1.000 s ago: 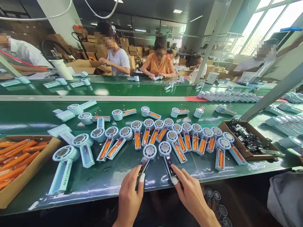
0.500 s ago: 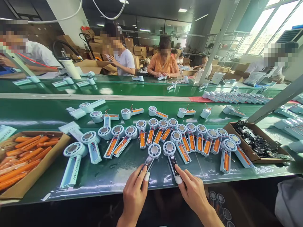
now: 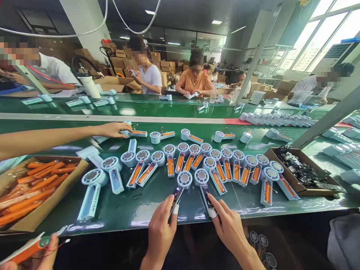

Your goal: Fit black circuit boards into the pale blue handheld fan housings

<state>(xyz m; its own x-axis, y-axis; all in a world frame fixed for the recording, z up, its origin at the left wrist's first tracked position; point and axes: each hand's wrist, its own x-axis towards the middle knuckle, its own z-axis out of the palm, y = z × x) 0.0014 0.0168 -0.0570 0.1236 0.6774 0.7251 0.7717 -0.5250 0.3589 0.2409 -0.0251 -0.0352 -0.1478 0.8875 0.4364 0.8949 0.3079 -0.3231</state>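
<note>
Two light-blue handheld fans lie side by side at the near edge of the bench, each with a dark circuit board in its open handle. My left hand (image 3: 162,228) grips the handle of the left fan (image 3: 184,180), thumb and fingers at its sides. The right fan (image 3: 201,176) is held the same way by my right hand (image 3: 231,229), its index finger on the circuit board (image 3: 207,197). White covers show on a digit of each hand. Just beyond are rows of similar fans (image 3: 194,150), most with orange battery cells in their handles.
A cardboard box of orange battery cells (image 3: 64,187) stands left; a box of black parts (image 3: 267,153) stands right. A co-worker's arm (image 3: 70,137) reaches across from the left. Another hand (image 3: 48,257) at lower left holds a fan handle with an orange cell. People sit across the green conveyor (image 3: 135,107).
A co-worker's arm has come in from the left onto a fan on the belt, and another hand with a fan handle has appeared lower left. My hands have barely moved; small lights show on the circuit boards.
</note>
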